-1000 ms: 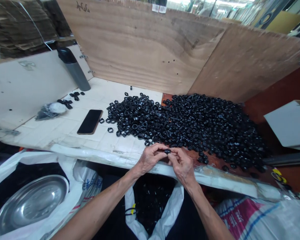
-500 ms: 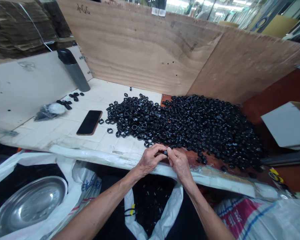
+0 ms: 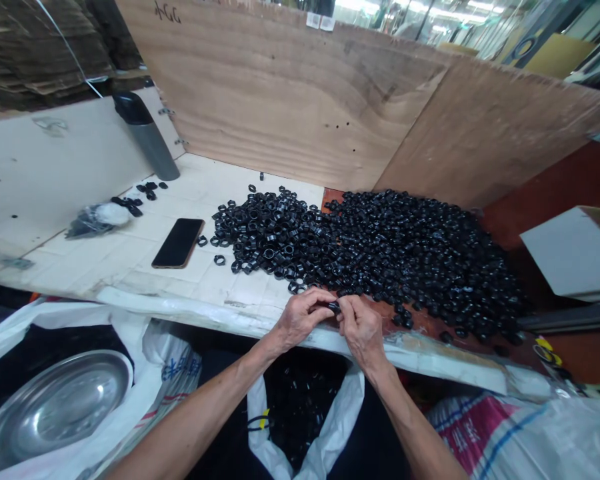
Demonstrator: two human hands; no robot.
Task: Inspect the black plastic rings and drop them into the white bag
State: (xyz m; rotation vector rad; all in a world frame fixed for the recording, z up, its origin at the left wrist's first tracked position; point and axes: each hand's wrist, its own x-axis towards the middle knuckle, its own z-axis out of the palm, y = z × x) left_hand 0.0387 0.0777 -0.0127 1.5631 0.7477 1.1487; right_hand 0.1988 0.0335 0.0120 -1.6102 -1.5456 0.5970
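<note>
While a small, black, plastic-looking piece point(image 3: 334, 307) is sitting at the edge of the bench point(image 3: 130, 267), our left hand point(image 3: 297, 318) and right hand point(image 3: 364, 330) are pinching it, fingertips nearly closed, presumably for steadiness; beyond, glossy, faceted rings point(image 3: 265, 233) are lying heaped; below, a crinkled white sack point(image 3: 344, 412) is gaping.

1 phone point(image 3: 178, 243) was seen lying flat, 1 grey bottle point(image 3: 155, 150) was seen near the plywood panel point(image 3: 280, 100), and at right 1 white box point(image 3: 570, 250) was seen.
</note>
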